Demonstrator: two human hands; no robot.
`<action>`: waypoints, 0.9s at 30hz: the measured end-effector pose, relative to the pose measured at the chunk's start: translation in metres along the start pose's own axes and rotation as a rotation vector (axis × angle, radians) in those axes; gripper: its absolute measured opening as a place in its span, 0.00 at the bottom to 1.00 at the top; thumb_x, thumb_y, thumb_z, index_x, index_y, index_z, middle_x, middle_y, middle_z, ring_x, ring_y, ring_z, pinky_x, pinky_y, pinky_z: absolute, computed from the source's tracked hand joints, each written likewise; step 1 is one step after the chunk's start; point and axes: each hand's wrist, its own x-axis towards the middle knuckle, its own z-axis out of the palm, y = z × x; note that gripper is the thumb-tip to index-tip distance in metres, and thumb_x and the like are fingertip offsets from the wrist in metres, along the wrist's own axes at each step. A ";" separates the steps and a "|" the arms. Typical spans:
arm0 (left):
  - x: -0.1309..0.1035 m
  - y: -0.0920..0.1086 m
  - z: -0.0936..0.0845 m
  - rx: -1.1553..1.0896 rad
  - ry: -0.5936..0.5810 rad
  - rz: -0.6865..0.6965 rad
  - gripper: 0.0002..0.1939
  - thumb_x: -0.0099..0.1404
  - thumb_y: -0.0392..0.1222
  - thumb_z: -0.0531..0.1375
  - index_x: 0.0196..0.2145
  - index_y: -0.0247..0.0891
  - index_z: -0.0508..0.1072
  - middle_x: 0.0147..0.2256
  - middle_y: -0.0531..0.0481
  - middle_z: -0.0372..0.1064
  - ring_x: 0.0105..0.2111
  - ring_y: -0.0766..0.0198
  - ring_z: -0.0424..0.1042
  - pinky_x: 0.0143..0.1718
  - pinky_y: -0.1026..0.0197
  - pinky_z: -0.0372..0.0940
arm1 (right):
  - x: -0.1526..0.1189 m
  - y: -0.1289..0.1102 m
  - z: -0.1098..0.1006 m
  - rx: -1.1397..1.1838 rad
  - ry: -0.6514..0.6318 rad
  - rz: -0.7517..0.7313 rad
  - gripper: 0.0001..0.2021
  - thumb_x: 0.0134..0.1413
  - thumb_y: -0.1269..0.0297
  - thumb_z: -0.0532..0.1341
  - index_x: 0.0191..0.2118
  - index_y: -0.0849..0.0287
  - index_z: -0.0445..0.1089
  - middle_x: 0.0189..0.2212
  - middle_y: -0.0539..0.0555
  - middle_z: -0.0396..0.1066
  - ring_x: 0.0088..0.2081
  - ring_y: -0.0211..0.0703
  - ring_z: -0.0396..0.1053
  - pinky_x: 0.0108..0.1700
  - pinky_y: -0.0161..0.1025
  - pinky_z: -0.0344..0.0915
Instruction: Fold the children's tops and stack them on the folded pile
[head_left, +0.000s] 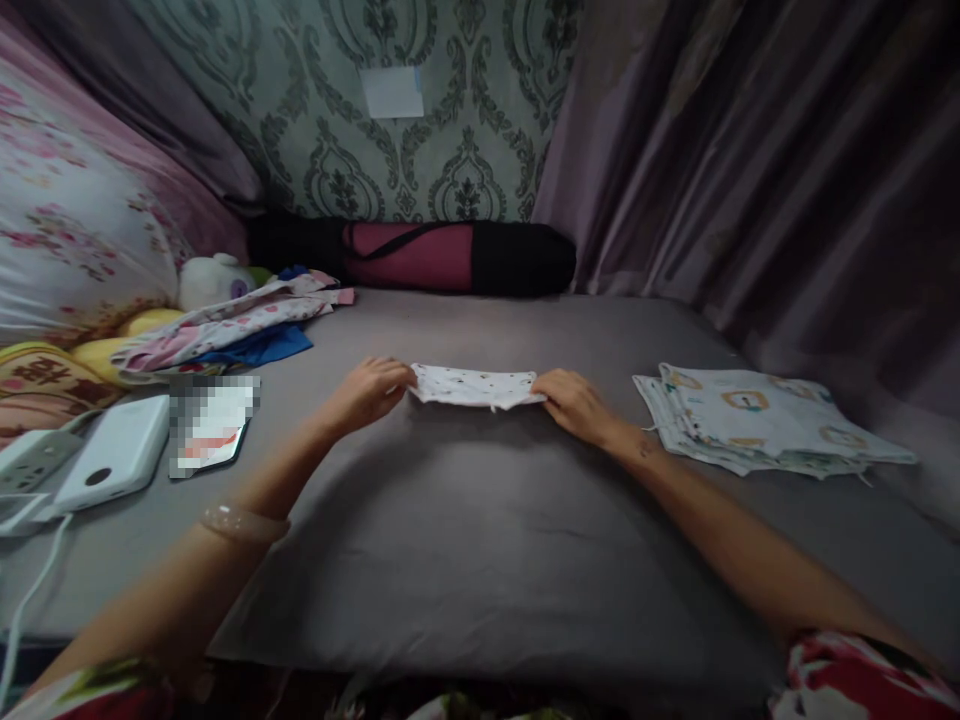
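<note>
A small white cloth (474, 386) with dark specks is stretched between my two hands over the grey bed sheet (480, 520). My left hand (379, 388) pinches its left end, fingers closed. At the other end, my right hand (571, 400) grips the right corner between thumb and fingers. The cloth looks like a narrow folded strip, with its front edge a little uneven. To the right of my right forearm lies a stack of folded white printed cloths (757, 415).
On the left are a phone (212, 430) with a blurred screen, a white power bank (116, 455), a power strip (34, 455) and rumpled clothes (225, 325). A long black and maroon bag (420, 257) lies along the wall. Curtains (675, 150) hang at the right.
</note>
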 end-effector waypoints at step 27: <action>0.043 0.049 0.074 0.152 -0.170 -0.223 0.28 0.71 0.45 0.42 0.62 0.27 0.59 0.64 0.34 0.54 0.66 0.51 0.50 0.66 0.48 0.41 | 0.066 -0.076 0.068 -0.057 -0.130 0.149 0.28 0.66 0.62 0.43 0.65 0.74 0.53 0.65 0.65 0.52 0.67 0.50 0.45 0.68 0.49 0.38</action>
